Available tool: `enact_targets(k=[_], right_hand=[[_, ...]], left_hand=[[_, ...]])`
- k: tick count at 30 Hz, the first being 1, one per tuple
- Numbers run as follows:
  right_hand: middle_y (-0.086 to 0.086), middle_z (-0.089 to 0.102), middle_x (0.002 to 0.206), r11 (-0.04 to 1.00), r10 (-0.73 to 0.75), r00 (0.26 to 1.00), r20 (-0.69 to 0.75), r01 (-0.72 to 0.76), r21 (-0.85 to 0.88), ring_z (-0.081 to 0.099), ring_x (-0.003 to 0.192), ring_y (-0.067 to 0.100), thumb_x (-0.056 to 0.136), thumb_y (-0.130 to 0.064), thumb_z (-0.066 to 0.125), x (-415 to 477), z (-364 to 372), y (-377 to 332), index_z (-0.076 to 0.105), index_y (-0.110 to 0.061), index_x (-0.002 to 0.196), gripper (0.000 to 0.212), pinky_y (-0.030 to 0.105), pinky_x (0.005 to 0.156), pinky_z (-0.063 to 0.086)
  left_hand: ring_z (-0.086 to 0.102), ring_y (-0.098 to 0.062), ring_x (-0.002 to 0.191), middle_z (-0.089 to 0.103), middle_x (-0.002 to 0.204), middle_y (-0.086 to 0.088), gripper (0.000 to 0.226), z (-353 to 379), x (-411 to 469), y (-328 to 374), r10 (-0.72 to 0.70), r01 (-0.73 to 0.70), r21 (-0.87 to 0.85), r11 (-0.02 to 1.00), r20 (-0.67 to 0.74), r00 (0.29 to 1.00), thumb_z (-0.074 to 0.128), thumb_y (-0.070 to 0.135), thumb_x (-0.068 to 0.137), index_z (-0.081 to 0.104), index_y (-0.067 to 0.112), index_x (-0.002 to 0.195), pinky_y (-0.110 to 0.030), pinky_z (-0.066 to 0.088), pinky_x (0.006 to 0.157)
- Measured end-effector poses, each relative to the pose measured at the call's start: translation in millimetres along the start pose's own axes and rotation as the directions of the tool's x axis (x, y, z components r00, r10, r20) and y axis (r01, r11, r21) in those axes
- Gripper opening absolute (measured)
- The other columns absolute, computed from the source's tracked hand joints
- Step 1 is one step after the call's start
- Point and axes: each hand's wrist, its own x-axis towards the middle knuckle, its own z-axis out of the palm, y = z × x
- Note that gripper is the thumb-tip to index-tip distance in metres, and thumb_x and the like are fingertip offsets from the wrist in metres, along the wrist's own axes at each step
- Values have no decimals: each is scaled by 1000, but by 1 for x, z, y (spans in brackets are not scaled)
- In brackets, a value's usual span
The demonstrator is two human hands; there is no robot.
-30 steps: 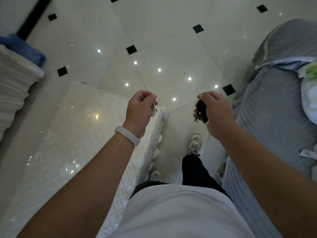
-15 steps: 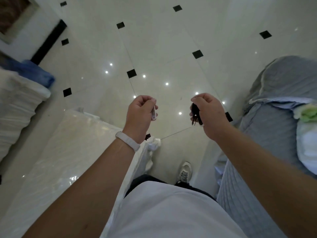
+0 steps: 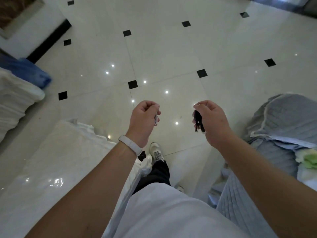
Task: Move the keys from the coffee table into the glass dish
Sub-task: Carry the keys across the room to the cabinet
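My right hand point(image 3: 211, 120) is closed around a bunch of keys point(image 3: 198, 121) with a black fob, held in the air above the tiled floor; metal blades hang below the fob. Level with it and about a hand's width to its left, my left hand point(image 3: 143, 117) pinches a small white object point(image 3: 156, 119), too small to identify. A white band circles the left wrist. The white glossy coffee table point(image 3: 56, 162) lies below and left of my left arm. No glass dish is in view.
A grey quilted sofa point(image 3: 281, 127) fills the right side, with a green and white item point(image 3: 308, 162) on it. White furniture with a blue cloth point(image 3: 29, 69) stands at the far left. Open tiled floor point(image 3: 163, 54) stretches ahead. My shoe point(image 3: 156, 152) is between table and sofa.
The view has tilted up and forward, showing more floor ahead. The table and sofa have slid back toward me. Both hands keep their grips and spacing.
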Motion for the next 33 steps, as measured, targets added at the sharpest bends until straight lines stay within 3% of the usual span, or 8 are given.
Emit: enact_targets(k=[8, 12, 19, 27, 33], right_hand=[[0, 61, 54, 995, -17, 1000, 14, 18, -102, 53, 42, 11, 82, -19, 57, 110, 58, -76, 60, -21, 72, 10, 15, 34, 31], [1, 61, 56, 992, -80, 996, 45, 84, -94, 54, 44, 14, 81, -19, 57, 156, 91, -115, 61, -26, 68, 15, 15, 34, 32], [2, 60, 56, 990, -114, 987, 113, 122, -69, 54, 46, 16, 79, -18, 57, 224, 128, -157, 60, -20, 71, 9, 16, 36, 33], [3, 60, 57, 996, -69, 957, 281, 81, -32, 54, 49, 20, 80, -15, 57, 340, 162, -196, 63, -25, 66, 18, 24, 43, 38], [3, 60, 57, 983, -15, 894, 448, 95, -155, 52, 46, 17, 82, -16, 55, 431, 190, -246, 60, -20, 70, 14, 15, 35, 33]], left_hand=[[47, -12, 48, 64, 63, 1, 8, -11, 131, 52, 15, -15, -34, 999, -3, 1000, 59, 14, 87, 61, 14, 80, -26, 44, 51], [47, -12, 47, 63, 64, -1, 8, -17, 179, 84, 24, -24, -63, 998, 6, 1000, 60, 14, 87, 61, 13, 78, -28, 42, 52], [48, -12, 47, 61, 60, 1, 11, -23, 243, 124, 83, -85, -61, 995, -27, 996, 67, 21, 73, 61, 13, 79, -27, 43, 52], [46, -11, 46, 62, 64, -3, 13, -13, 332, 149, 38, -47, -39, 998, -214, 976, 65, 22, 75, 60, 11, 80, -29, 41, 53], [50, -14, 54, 64, 65, -2, 3, -2, 398, 190, 11, -19, -15, 1000, -427, 904, 62, 13, 85, 61, 14, 82, -30, 45, 57]])
